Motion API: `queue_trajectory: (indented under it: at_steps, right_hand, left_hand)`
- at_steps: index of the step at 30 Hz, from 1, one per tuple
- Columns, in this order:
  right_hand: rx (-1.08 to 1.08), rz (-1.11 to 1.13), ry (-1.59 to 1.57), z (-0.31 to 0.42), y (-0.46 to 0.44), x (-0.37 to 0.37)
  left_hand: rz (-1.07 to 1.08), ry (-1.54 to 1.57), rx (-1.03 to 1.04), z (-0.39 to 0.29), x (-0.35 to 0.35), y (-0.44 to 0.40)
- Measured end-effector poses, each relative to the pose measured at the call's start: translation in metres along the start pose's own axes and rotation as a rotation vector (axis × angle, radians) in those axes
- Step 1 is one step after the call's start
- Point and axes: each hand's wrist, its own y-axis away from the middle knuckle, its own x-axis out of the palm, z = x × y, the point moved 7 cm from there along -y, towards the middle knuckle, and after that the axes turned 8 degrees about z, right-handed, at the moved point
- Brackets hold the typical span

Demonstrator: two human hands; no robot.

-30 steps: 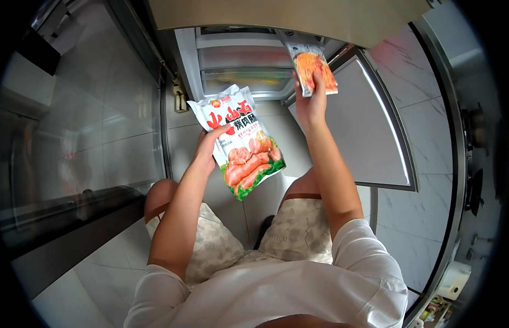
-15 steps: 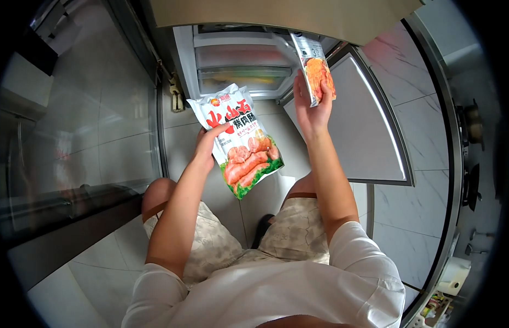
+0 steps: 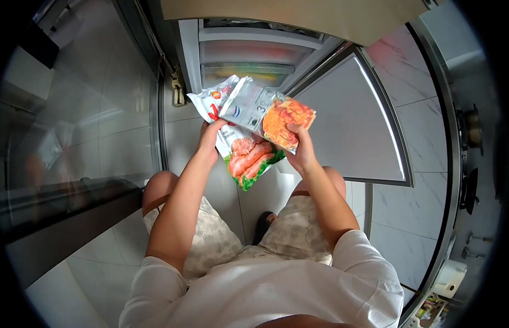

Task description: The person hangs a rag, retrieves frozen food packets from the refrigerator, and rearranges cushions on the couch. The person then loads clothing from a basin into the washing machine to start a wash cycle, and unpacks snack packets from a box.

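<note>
My left hand is closed on the left edge of a white bag of sausages, printed with pink sausages and green leaves. In my right hand is a grey food packet with an orange food picture and a "3" on it. The packet lies slantwise across the bag's upper part and hides much of its lettering. My left fingertips are close to the packet's left end; whether they grip it too, I cannot tell. Both items are held in the air above the floor, before the open freezer.
The freezer has clear-fronted drawers. Its door stands open to the right. A glass panel rises at the left. Further right is a counter edge with a pan and a pot.
My right hand has brought the grey packet down and left, away from the freezer, and turned it across the sausage bag. My left hand has stayed nearly in place.
</note>
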Motion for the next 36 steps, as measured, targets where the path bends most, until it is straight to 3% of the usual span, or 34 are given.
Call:
queue_trajectory:
  at_steps: [3, 11, 21, 25, 29, 36]
  right_hand:
    - [0.046, -0.119, -0.026, -0.012, 0.001, -0.015]
    - [0.119, -0.032, 0.047, -0.005, -0.01, -0.019]
    - [-0.386, -0.01, -0.257, 0.103, -0.104, -0.024]
    - [-0.527, -0.106, -0.226, 0.125, -0.154, -0.028]
    - [-0.572, -0.249, -0.267, 0.105, -0.173, -0.047]
    - [-0.593, -0.183, -0.298, 0.118, -0.178, -0.033]
  left_hand:
    - [-0.032, 0.061, 0.035, 0.004, -0.012, -0.001]
    - [-0.052, 0.036, 0.102, -0.007, -0.002, 0.011]
    - [-0.027, -0.016, 0.009, -0.013, 0.019, 0.012]
    - [-0.007, -0.021, 0.026, -0.013, 0.023, 0.012]
    - [-0.01, -0.03, -0.003, -0.016, 0.027, 0.015]
    - [-0.023, -0.012, -0.035, -0.012, 0.024, 0.013]
